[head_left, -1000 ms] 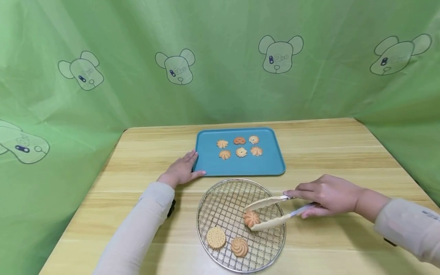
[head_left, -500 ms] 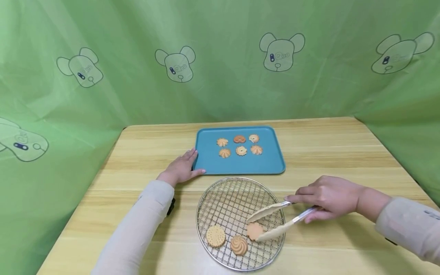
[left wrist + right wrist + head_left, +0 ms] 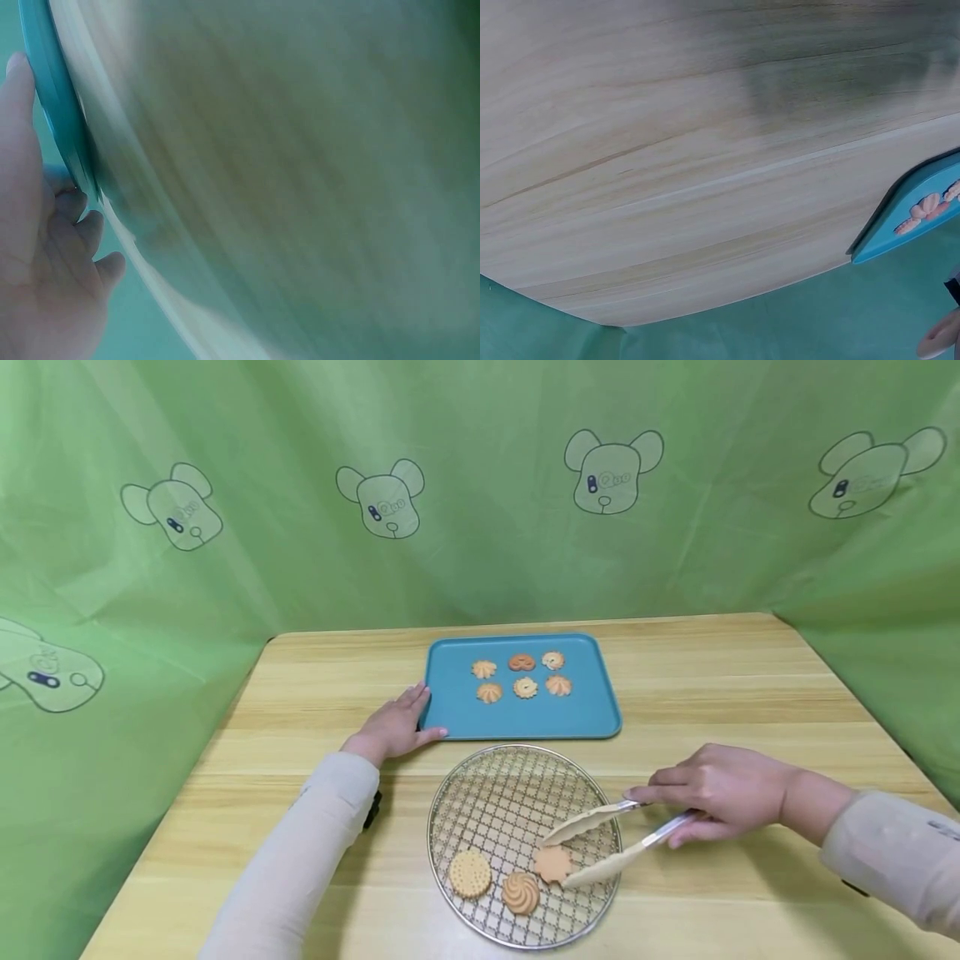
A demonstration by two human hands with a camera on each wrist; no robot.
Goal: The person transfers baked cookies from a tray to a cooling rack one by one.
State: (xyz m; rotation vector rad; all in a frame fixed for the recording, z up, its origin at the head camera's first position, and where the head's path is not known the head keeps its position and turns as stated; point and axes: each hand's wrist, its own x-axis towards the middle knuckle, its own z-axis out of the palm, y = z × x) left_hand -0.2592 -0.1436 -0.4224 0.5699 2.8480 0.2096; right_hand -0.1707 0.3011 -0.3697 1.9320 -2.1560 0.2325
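Near the tongs [image 3: 611, 865], three cookies [image 3: 521, 893] on a wire rack [image 3: 487, 802].

The left arm [image 3: 281, 877] reaches forward in a pale sleeve [image 3: 336, 793]. The left hand [image 3: 395, 727] lies back side up, fingers [image 3: 416, 696] pointing ahead, left thumb [image 3: 431, 736] stuck out to the right. The right arm [image 3: 885, 853] comes in from the right side, and its wrist [image 3: 810, 804] is bare. The right hand [image 3: 720, 789] is bent in a grip, right thumb [image 3: 692, 833] apart from the pointing finger [image 3: 654, 794]. Its other fingertips are hard to see.
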